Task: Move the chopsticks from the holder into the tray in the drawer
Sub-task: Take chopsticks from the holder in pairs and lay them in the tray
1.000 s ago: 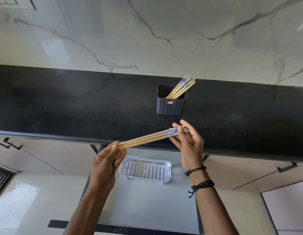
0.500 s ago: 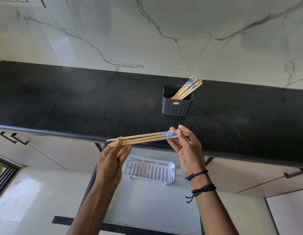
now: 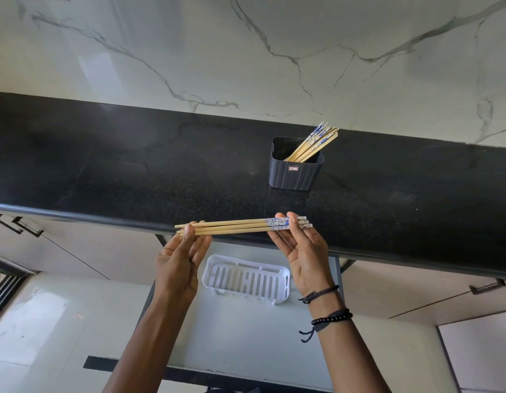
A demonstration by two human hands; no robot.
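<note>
Three or perhaps four chopsticks [image 3: 234, 226], overlapping too closely to count for sure, are held level in the air as a bundle, just in front of the edge of the black countertop [image 3: 132, 171] and above the open drawer [image 3: 246, 330]. The left hand [image 3: 179, 262] pinches their plain wooden tips between thumb and fingers. The right hand [image 3: 303, 251] pinches the blue-patterned ends the same way, with dark bracelets [image 3: 331, 317] on its wrist. Below and between the two hands, the white slotted tray [image 3: 283, 285] sits in the drawer. On the countertop beyond the right hand stands the dark ribbed holder [image 3: 295, 174], and other chopsticks [image 3: 314, 143] lean out of it to the right, patterned ends up. A white veined marble wall [image 3: 246, 52] rises behind the countertop.
</note>
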